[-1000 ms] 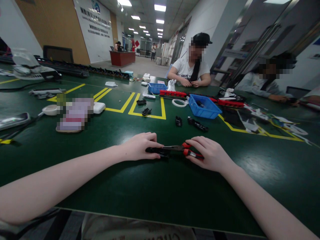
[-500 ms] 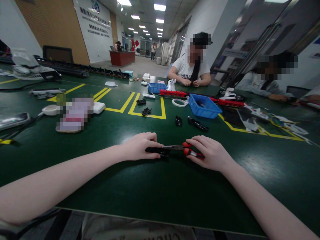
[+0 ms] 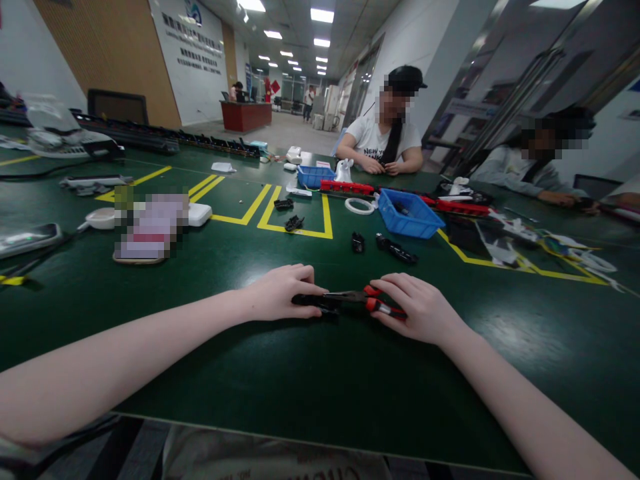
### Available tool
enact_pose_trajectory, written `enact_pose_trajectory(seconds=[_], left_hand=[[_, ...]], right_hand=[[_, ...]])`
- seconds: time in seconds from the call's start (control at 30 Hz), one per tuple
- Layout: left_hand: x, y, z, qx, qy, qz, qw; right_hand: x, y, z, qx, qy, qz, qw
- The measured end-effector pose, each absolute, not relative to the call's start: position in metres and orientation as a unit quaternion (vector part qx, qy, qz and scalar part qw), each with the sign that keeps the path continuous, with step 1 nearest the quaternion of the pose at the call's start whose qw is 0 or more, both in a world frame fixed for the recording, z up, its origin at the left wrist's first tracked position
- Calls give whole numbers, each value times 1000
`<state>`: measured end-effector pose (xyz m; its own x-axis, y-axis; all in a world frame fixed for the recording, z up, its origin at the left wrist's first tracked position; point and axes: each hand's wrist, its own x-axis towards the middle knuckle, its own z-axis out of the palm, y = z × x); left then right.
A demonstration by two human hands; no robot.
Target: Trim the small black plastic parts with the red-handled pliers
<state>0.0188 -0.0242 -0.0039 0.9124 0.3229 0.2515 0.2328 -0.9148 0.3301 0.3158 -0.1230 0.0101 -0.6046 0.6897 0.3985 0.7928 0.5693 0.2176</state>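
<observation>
My left hand (image 3: 280, 293) rests knuckles-up on the green table (image 3: 320, 373), fingers curled over a small black part (image 3: 311, 301). My right hand (image 3: 421, 309) is wrapped round the red handles of a pair of pliers (image 3: 373, 300). The pliers' dark jaws point left and meet the black part between the two hands. Both forearms lie on the table.
Beyond my hands lie loose black parts (image 3: 395, 249), a blue bin (image 3: 407, 213), a white tape ring (image 3: 359, 205) and red strips (image 3: 347, 187). A blurred flat object (image 3: 150, 227) and a phone (image 3: 27, 238) lie left. Two people sit across the table.
</observation>
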Motion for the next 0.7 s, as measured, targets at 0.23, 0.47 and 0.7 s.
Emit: enact_pose_trajectory(seconds=[0.23, 0.47, 0.7], left_hand=[[18, -24, -3, 968, 144, 143, 147], [18, -23, -5, 968, 140, 150, 145], [18, -24, -3, 967, 146, 141, 152]], right_hand=[[316, -123, 10, -418, -875, -202, 138], [319, -122, 6, -417, -875, -205, 134], [319, -122, 7, -425, -873, -197, 135]])
